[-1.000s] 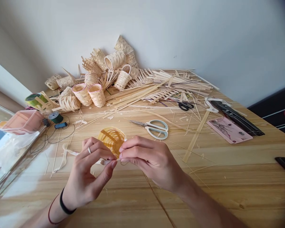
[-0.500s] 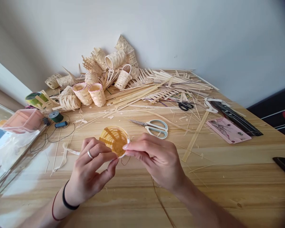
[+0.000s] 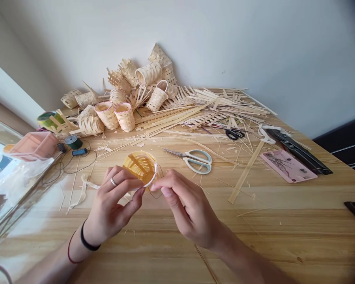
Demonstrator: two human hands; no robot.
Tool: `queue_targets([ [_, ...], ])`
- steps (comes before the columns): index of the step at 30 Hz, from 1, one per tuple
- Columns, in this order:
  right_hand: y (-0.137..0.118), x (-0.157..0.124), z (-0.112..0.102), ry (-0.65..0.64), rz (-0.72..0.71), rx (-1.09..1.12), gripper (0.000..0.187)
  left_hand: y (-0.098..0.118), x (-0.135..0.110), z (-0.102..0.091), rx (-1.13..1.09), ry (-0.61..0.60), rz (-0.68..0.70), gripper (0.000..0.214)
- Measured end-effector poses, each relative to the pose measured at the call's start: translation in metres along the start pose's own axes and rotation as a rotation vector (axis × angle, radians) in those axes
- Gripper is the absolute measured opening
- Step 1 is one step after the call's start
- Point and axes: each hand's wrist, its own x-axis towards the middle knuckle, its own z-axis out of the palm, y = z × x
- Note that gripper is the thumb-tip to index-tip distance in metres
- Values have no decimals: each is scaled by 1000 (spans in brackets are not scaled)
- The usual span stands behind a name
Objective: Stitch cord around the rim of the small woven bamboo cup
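My left hand (image 3: 115,201) holds a small round woven bamboo basket (image 3: 140,167) by its lower edge, with the open side tilted up towards me. A thin white strip (image 3: 153,175) curves along the basket's rim. My right hand (image 3: 186,207) pinches at the rim with thumb and fingertips, close to the left fingers. A thin dark thread (image 3: 157,193) loops below the rim. The far side of the basket shows, but the fingers hide its lower edge.
Finished bamboo baskets (image 3: 106,116) and cut strips (image 3: 225,104) are heaped at the back of the wooden table (image 3: 269,225). White-handled scissors (image 3: 197,161), black-handled scissors (image 3: 234,134), a pink mat (image 3: 288,165), spools (image 3: 73,142) and a pink container (image 3: 34,145) lie about.
The basket has turned, its white strip now showing along the near right rim. My right hand has shifted slightly and pinches nearer the rim. The view has drifted slightly.
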Motion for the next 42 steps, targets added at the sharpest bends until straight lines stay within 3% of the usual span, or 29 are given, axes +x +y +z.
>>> queue_targets([
  [5,1,-2,1,-107,-3,43,16,-3,-2,-1,44,45,-43,13],
  [8,3,-3,5,-89,3,49,14,-3,-2,-1,52,42,-47,12],
  [22,1,-7,10,-108,281,-22,11,0,-3,1,73,45,-38,11],
  [42,3,-9,19,-122,338,106,9,3,-4,1,63,36,-12,15],
])
